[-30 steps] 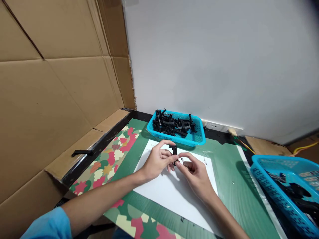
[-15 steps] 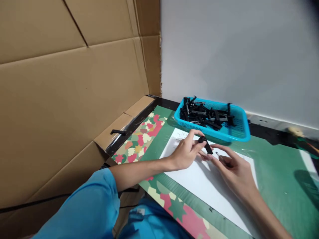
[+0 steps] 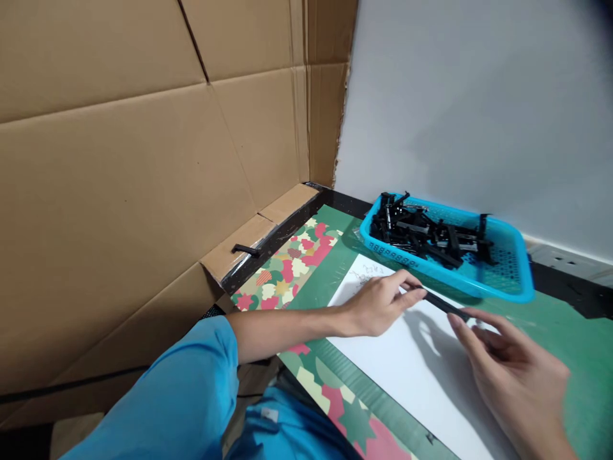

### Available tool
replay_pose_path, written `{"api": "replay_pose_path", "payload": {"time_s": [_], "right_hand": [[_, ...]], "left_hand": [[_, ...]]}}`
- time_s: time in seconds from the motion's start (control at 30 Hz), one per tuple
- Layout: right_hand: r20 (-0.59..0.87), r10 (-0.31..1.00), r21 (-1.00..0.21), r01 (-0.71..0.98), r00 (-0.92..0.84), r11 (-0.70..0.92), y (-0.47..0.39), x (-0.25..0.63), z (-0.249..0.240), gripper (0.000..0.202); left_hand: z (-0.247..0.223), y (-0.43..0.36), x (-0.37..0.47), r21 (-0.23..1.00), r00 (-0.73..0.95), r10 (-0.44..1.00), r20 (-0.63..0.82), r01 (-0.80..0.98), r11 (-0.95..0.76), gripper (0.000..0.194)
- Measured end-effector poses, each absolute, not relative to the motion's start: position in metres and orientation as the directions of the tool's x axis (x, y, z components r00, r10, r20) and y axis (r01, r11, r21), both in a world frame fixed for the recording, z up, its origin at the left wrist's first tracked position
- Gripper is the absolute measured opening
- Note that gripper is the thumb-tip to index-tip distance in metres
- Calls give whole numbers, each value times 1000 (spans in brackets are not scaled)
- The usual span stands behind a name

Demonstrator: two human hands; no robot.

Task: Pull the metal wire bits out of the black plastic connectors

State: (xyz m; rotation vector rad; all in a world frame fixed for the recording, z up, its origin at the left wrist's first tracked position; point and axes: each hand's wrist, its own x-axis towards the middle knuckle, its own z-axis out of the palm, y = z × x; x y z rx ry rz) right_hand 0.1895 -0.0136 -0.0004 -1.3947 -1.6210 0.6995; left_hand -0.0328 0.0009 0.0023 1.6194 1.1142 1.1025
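change: the black part [image 3: 439,303] now spans both hands, its slant different from a moment ago; both ends seem steadied
left hand [image 3: 376,308]: pinching one end
right hand [image 3: 524,377]: pinching the other
part's place: above the white paper [image 3: 407,377]
edges: blue basket [image 3: 479,289] just beyond; cardboard wall [image 3: 143,204] leftward
room: green tabletop [image 3: 587,358] extends right of the paper

Small-parts workshop bench; basket [image 3: 498,287] of black parts [image 3: 431,236]; cardboard partition [image 3: 143,172].
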Motion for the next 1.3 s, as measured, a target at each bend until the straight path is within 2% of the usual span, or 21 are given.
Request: {"api": "replay_pose_path", "payload": {"time_s": [0.1, 0.2, 0.3, 0.43, 0.6, 0.77, 0.9, 0.97, 1.03, 1.13, 1.3], "right_hand": [[262, 962, -823, 539, 78, 180, -12, 188, -1, 55], [199, 977, -863, 486, 73, 140, -9, 190, -6, 57], [126, 991, -905, 415, 50, 94, -4, 194, -13, 56], [62, 997, -951, 301, -41, 72, 0, 199, -21, 50], [14, 990, -982, 186, -142, 41, -1, 198, -19, 41], [36, 982, -995, 85, -184, 53, -2, 192, -11, 35], [49, 984, -996, 63, -172, 61, -1, 192, -9, 32], [73, 986, -995, 53, -148, 82, 0, 193, -11, 30], [105, 987, -993, 48, -125, 112, 1, 194, -12, 29], [129, 986, -989, 55, -108, 136, 1, 194, -12, 30], [69, 984, -985, 144, -166, 94, -2, 190, -4, 37]], "left_hand": [[-4, 5, -32, 986, 268, 951, 152, 31, -166, 32], [-9, 10, -32, 990, 337, 934, 116, -114, -82, 38], [-10, 13, -33, 987, 413, 908, 65, -158, 1, 49], [-4, 11, -36, 985, 482, 875, 37, -167, 51, 56], [8, 7, -41, 993, 560, 827, -59, -56, 109, 53], [9, 7, -42, 997, 550, 835, -24, -44, 57, 45], [6, 9, -41, 997, 482, 876, -3, -61, 37, 43], [7, 8, -40, 998, 473, 881, -7, -57, 38, 48], [7, 6, -40, 999, 475, 880, -15, -27, 32, 53], [5, 4, -39, 1000, 471, 882, -6, 22, -4, 50], [3, 4, -37, 998, 383, 922, 54, -8, -56, 47]]}}
